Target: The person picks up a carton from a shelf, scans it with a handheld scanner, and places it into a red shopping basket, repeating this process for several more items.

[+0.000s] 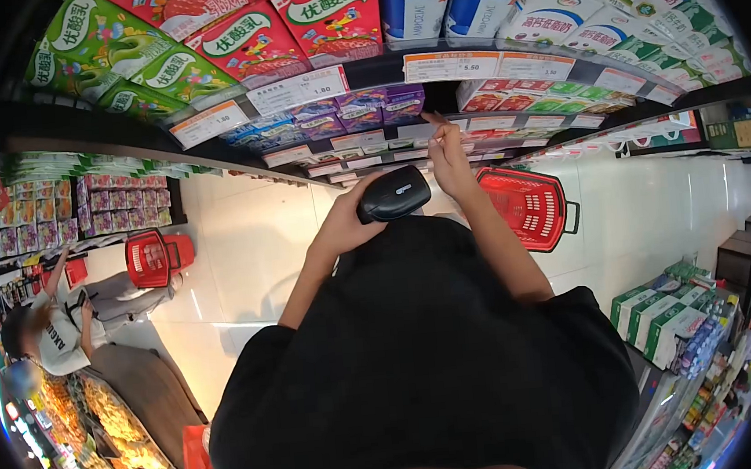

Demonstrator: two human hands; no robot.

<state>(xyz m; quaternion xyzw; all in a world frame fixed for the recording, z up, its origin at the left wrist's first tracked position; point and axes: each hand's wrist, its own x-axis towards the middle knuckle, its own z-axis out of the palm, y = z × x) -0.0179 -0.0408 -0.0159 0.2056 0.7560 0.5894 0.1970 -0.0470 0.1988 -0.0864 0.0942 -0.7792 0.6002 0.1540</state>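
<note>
In my left hand [345,223] is a rounded black case [393,195] with a small pale logo on top. The fingers curl around its left side, close in front of my black shirt. My right hand [450,160] reaches toward the shelf with its index finger stretched out and the other fingers bent, holding nothing that shows. Its fingertip is near the purple drink cartons [381,109] on the second shelf. Left of those stand blue cartons [263,132]; to the right are red-and-white packs [494,95]. A price label [451,65] lines the shelf edge above.
Green cartons [105,53], red cartons [328,18] and blue-white cartons [417,6] fill the top shelf. A red shopping basket [528,205] is on the floor at my right. Farther left, a person [61,334] stands near another red basket [150,258].
</note>
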